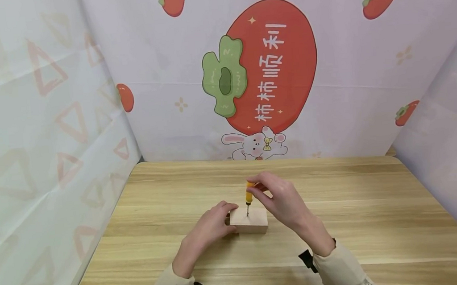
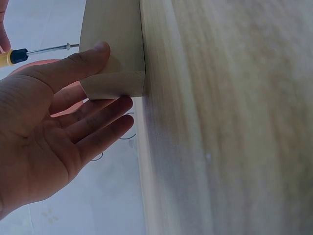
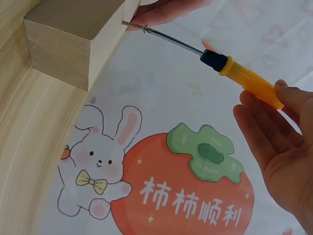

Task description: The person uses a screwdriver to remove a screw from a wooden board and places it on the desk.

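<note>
A pale rectangular wooden block [image 1: 255, 219] lies on the table. My left hand [image 1: 210, 225] grips its left end, thumb on the near side and fingers at the far side and end. In my right hand [image 1: 284, 199], thumb and fingertips pinch the top of the yellow handle of a screwdriver [image 1: 249, 197], which stands nearly upright above the block. A threaded screw [image 3: 134, 25] sits at the screwdriver's tip, its point at the block's upper face and most of its shank exposed in the right wrist view.
The wood-grain table [image 1: 358, 204] extends around the block on all sides. A white printed cloth [image 1: 160, 98] with persimmon and rabbit drawings hangs behind it. More cloth [image 1: 21, 176] borders the left, and another sheet stands at the right. Black straps with small devices circle both wrists.
</note>
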A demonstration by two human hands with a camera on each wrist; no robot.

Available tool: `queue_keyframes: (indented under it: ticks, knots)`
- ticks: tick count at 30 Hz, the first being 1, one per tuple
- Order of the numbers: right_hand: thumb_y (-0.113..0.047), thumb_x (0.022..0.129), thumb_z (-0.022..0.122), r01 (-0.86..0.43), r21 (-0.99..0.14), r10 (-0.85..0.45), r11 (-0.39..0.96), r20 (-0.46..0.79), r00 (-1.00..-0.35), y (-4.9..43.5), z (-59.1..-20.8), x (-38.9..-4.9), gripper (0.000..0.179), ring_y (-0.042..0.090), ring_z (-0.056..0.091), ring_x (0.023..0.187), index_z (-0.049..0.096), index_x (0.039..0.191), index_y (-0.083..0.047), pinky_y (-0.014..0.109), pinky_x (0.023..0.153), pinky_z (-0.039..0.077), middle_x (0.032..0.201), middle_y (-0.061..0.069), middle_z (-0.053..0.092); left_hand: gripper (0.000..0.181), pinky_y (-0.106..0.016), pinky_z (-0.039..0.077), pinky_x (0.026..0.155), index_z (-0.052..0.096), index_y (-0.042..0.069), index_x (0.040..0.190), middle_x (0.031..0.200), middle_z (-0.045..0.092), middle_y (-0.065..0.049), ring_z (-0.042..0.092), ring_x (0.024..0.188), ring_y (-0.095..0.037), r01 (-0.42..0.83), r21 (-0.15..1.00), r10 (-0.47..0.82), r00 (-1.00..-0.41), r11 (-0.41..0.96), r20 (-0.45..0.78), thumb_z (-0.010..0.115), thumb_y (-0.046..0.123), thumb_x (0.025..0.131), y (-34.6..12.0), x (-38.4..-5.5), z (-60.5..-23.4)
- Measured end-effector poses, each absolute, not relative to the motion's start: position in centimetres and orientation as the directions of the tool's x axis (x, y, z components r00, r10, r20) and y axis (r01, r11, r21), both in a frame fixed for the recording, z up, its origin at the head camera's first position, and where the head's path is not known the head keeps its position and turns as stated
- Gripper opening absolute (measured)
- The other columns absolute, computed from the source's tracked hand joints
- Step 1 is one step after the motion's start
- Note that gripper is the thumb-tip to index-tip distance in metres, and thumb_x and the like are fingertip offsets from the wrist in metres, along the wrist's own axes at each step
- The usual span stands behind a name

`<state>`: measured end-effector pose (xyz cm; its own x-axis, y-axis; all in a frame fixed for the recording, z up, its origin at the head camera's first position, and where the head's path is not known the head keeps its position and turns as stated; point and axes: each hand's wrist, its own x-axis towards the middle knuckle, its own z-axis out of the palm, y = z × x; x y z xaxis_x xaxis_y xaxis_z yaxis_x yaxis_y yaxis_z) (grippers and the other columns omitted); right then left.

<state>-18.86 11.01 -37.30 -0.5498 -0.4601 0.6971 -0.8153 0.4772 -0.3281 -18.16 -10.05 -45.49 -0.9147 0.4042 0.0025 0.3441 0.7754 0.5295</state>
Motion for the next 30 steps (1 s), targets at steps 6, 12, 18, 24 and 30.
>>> queue_keyframes:
  ticks: [6, 12, 18, 24, 30]
  knots:
    - [-0.004, 0.081, 0.08, -0.811, -0.361, -0.46, 0.46, 0.685, -0.566, 10.72, -37.27, -18.85, 0.026, 0.01, 0.071, 0.081, 0.069, 0.104, -0.004, 0.022, 0.07, 0.058, 0.094, 0.001, 0.071, 0.057, -0.037, 0.054, 0.086, 0.061, 0.005, 0.132, 0.119, 0.064, -0.007, 0.063, 0.098, -0.017, 0.343, 0.535, 0.405, -0.914, 0.773, 0.0, 0.083, 0.021, 0.081, -10.04, -18.16, -45.48]
    - [-0.005, 0.081, 0.081, -0.769, -0.424, -0.429, 0.479, 0.651, -0.626, 10.36, -37.01, -18.78, 0.025, 0.008, 0.069, 0.077, 0.067, 0.102, -0.005, 0.02, 0.07, 0.058, 0.09, 0.0, 0.07, 0.058, -0.036, 0.054, 0.086, 0.061, 0.006, 0.132, 0.119, 0.064, -0.007, 0.063, 0.098, -0.017, 0.345, 0.535, 0.407, -0.914, 0.772, 0.002, 0.083, 0.022, 0.081, -10.11, -18.2, -45.51]
    - [-0.008, 0.082, 0.081, -0.741, -0.452, -0.406, 0.496, 0.634, -0.658, 10.34, -36.83, -18.82, 0.022, 0.008, 0.067, 0.073, 0.067, 0.099, -0.005, 0.021, 0.067, 0.058, 0.086, 0.0, 0.07, 0.058, -0.035, 0.054, 0.086, 0.061, 0.006, 0.132, 0.117, 0.064, -0.006, 0.063, 0.097, -0.016, 0.344, 0.532, 0.408, -0.913, 0.773, -0.002, 0.083, 0.022, 0.081, -10.08, -18.38, -45.65]
    - [-0.005, 0.083, 0.079, -0.745, -0.499, -0.388, 0.442, 0.643, -0.661, 10.5, -37.0, -19.1, 0.017, 0.01, 0.07, 0.073, 0.068, 0.097, -0.005, 0.024, 0.067, 0.059, 0.086, 0.001, 0.072, 0.057, -0.036, 0.054, 0.086, 0.061, 0.006, 0.133, 0.118, 0.064, -0.007, 0.063, 0.098, -0.017, 0.344, 0.538, 0.413, -0.911, 0.77, -0.008, 0.082, 0.021, 0.082, -10.04, -18.53, -45.65]
    - [-0.004, 0.083, 0.078, -0.746, -0.537, -0.377, 0.395, 0.645, -0.664, 10.63, -37.28, -19.39, 0.015, 0.01, 0.07, 0.071, 0.069, 0.096, -0.005, 0.026, 0.067, 0.059, 0.085, 0.002, 0.073, 0.057, -0.037, 0.054, 0.087, 0.06, 0.006, 0.134, 0.119, 0.064, -0.007, 0.064, 0.099, -0.019, 0.354, 0.538, 0.428, -0.904, 0.765, -0.015, 0.081, 0.019, 0.083, -10.03, -18.55, -45.56]
